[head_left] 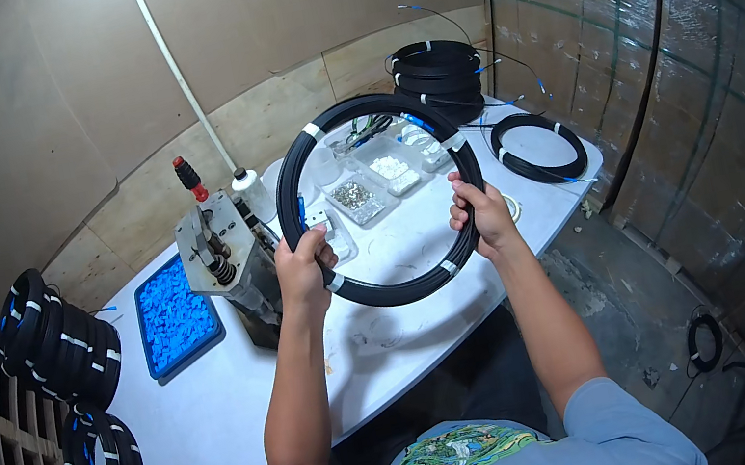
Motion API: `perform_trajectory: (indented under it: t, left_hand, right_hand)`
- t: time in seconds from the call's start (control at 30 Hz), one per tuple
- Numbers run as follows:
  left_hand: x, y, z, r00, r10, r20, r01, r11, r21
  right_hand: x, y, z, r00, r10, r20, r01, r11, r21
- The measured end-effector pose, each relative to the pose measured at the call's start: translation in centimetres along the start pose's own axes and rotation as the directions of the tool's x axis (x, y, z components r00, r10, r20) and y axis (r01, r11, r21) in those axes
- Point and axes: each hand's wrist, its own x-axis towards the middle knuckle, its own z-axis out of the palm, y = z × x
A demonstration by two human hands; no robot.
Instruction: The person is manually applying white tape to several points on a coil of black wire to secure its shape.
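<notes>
A large coil of black cable [382,295], bound with several white tape bands, is held up above the white table. My left hand [303,263] is wrapped round its left side, and my right hand [485,211] grips its right side. Blue connector pieces show on the coil near its upper right and beside my left fingers. Through the ring I see a clear tray of small metal parts [355,198] and a clear tray of white parts [394,173]. Left of the coil stands a metal hand press [217,245] with a red and black handle.
A blue tray [189,364] full of small blue pieces lies left of the press. Stacked cable coils [64,347] stand at the table's left end, more coils [438,81] at the back right. A single coil [539,147] lies at the right. A white bottle [250,190] stands behind the press.
</notes>
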Motion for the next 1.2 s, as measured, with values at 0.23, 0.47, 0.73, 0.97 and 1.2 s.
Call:
perform_trajectory:
  t: [0.23,0.47,0.73,0.97,1.2]
  left_hand:
    - [-0.1,-1.0,-0.8,0.998,-0.011,-0.065,0.012,1.0,0.005]
    - [-0.3,-1.4,-0.8,0.999,0.032,-0.027,-0.032,0.999,-0.024]
    - [1.3,-1.0,-3.5,0.983,0.001,0.184,-0.081,0.9,0.429]
    - [1.9,3.9,0.4,0.852,0.142,0.504,-0.438,0.721,0.537]
    - [1.7,4.0,2.6,0.915,-0.076,0.395,-0.24,0.687,0.686]
  right_hand:
    - [-0.2,0.8,-0.5,1.0,-0.019,0.012,0.019,1.0,-0.001]
    - [-0.5,-0.3,-0.3,0.999,-0.039,0.015,0.039,0.999,0.017]
    - [-0.5,-5.4,-0.6,0.962,-0.078,0.263,0.173,0.915,-0.364]
    - [0.0,-10.3,3.5,0.877,0.18,0.445,0.21,0.69,-0.693]
    - [1.4,-11.9,6.3,0.793,0.369,0.484,0.288,0.473,-0.833]
